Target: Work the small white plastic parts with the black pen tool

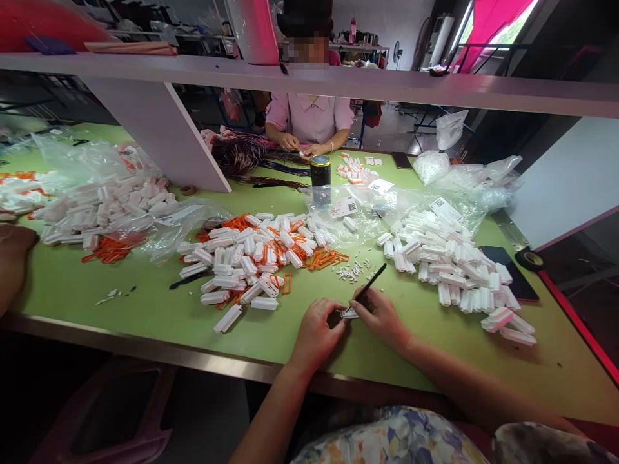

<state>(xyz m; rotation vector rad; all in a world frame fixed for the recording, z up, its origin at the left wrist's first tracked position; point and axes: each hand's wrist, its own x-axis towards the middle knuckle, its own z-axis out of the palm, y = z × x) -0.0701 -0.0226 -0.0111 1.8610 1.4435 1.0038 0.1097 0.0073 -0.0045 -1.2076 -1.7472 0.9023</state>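
Observation:
My left hand [319, 332] rests on the green tabletop with its fingers closed on a small white plastic part [349, 314]. In my right hand [382, 316] is a thin black stick-like tool [370, 283], pinched and tilted, its lower end at the white part. The exact kind of the tool is too small to make out. Just beyond my hands lie scattered tiny white pieces [353, 272]. Ahead to the left is a heap of white plastic housings [246, 264] mixed with orange frames [329, 259]. To the right lies another pile of white housings [459, 258].
Clear plastic bags [372, 209] with labels lie behind the piles. A dark can [320, 171] stands near a co-worker [309, 122] seated across. A shelf [338, 80] spans above the table, held by a slanted panel [159, 129]. A tape roll [529, 259] sits at right.

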